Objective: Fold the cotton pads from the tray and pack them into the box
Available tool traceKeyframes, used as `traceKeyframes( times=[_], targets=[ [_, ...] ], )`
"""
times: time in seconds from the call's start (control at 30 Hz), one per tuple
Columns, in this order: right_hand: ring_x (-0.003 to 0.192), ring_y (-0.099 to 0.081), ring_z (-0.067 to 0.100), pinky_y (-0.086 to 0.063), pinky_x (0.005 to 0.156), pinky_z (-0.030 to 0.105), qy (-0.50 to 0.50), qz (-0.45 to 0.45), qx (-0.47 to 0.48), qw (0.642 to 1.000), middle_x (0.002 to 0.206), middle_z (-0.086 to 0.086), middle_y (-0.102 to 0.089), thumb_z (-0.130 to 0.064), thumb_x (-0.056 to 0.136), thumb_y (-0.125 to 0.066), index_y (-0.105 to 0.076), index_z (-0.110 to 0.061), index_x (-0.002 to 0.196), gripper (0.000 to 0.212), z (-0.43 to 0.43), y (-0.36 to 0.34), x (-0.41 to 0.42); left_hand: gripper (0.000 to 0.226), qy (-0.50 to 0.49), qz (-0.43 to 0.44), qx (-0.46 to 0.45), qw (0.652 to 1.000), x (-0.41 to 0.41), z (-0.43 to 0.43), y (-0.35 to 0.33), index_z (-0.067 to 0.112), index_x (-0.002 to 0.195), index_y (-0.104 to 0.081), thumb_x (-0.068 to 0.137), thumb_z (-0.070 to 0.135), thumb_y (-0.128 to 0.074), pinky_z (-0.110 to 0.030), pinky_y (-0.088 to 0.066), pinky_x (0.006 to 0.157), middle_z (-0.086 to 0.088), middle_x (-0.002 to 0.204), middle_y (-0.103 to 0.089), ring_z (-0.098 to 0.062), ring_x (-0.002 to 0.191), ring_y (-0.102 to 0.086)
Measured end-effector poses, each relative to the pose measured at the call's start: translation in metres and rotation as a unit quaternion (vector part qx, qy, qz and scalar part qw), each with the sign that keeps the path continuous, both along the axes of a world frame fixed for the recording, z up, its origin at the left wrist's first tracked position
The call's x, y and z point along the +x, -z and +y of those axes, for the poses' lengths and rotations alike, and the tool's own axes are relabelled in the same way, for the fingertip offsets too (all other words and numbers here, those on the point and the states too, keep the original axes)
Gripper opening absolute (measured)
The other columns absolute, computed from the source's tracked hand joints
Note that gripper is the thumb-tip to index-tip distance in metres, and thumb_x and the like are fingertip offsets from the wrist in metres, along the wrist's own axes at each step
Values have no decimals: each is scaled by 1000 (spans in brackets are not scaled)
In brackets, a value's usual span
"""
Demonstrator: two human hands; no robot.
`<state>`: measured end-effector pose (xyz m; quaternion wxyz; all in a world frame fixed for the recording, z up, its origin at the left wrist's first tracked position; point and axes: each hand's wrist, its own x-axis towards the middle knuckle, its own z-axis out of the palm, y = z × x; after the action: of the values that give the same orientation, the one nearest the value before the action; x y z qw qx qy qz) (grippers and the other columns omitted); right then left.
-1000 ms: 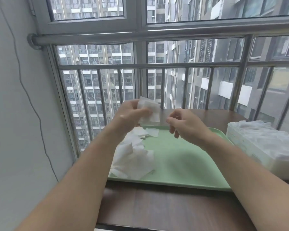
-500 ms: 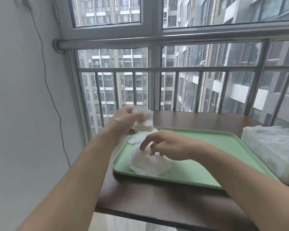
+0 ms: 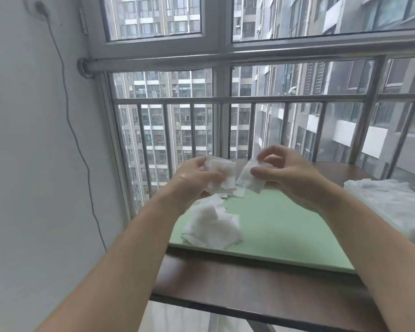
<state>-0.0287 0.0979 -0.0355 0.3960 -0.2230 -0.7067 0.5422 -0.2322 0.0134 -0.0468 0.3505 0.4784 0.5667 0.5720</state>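
Observation:
A green tray [image 3: 276, 233] lies on the brown table, with a loose heap of white cotton pads [image 3: 212, 225] at its left side. My left hand [image 3: 193, 177] is raised above the tray's far left corner and grips a small stack of folded pads [image 3: 222, 173]. My right hand [image 3: 282, 167] is level with it, a little to the right, and pinches a single cotton pad [image 3: 250, 178] that hangs from its fingers. The box [image 3: 393, 207], white and wrapped in clear plastic, stands at the right edge of the view beside the tray.
The brown table [image 3: 249, 281] stands against a window with a metal railing [image 3: 225, 99] right behind my hands. A grey wall with a hanging black cable [image 3: 82, 149] closes the left side. The table's near edge runs just below the tray.
My right hand rose from the heap on the tray, now pinching one pad beside my left hand. My left hand kept its stack. The camera tilted slightly upward.

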Motion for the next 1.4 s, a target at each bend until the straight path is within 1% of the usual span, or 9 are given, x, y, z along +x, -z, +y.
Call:
traceKeyframes(
  times=[0.17,0.43,0.7,0.83,0.9,1.07,1.13,1.23,1.4],
  targets=[
    [82,-72,27,-59,66,30,-94,110,-96,985,93,14,-70,3,76,-69,-57,-2,122,48,-3,-5,18,25,28,17,12,999,26,13,5,16,96,-75,75,4,-82,-47,-58,92,-10,96,-77,-32,94,-73],
    [81,-74,28,-59,63,30,15,-16,-33,999,104,27,-72,4,77,-79,-61,0,115,43,-5,-2,16,27,66,4,30,997,44,16,6,2,113,-72,87,4,-75,-37,-60,86,-18,107,-75,-30,98,-74],
    [82,-73,27,-61,66,33,66,-36,8,997,101,25,-72,0,75,-83,-63,-5,107,39,-3,4,13,20,79,-26,21,996,51,13,5,11,98,-76,98,8,-56,-31,-58,78,-11,95,-76,-21,84,-73],
    [89,-73,35,-63,75,44,69,-38,7,997,102,25,-72,-1,75,-84,-62,-3,109,41,-4,4,13,28,86,-34,9,996,51,11,5,11,113,-70,102,32,-56,-37,-59,87,-8,103,-76,-23,92,-73],
    [87,-73,35,-63,76,42,80,-46,14,996,102,25,-71,-5,76,-85,-61,-4,109,41,-5,2,12,27,104,5,24,994,51,7,4,12,115,-69,93,27,-69,-41,-57,94,-9,107,-76,-25,101,-73],
    [87,-67,19,-53,66,19,112,-172,135,969,104,14,-68,-18,80,-83,-66,-13,118,42,-10,-18,18,36,115,12,51,992,56,0,-6,9,119,-66,86,-5,-71,-26,-58,72,-14,108,-75,-20,91,-74],
    [94,-70,27,-59,78,29,93,-192,141,967,104,15,-71,-13,82,-81,-68,-13,119,39,-13,-28,29,39,122,11,58,991,64,-5,-12,11,118,-68,83,-5,-74,-24,-59,70,-15,110,-74,-19,88,-74],
    [98,-71,33,-60,87,43,80,-219,136,963,101,19,-74,-8,82,-80,-72,-8,110,29,-17,-41,53,38,127,26,60,990,83,-6,-19,14,112,-68,81,-4,-78,-36,-61,87,-17,112,-71,-27,99,-73],
    [83,-72,13,-57,70,22,89,-322,141,932,96,8,-74,-13,88,-76,-71,-10,98,12,-17,-63,109,28,143,67,55,986,131,10,-21,12,106,-67,83,11,-81,-30,-60,77,-6,94,-76,-20,86,-75]
  ],
)
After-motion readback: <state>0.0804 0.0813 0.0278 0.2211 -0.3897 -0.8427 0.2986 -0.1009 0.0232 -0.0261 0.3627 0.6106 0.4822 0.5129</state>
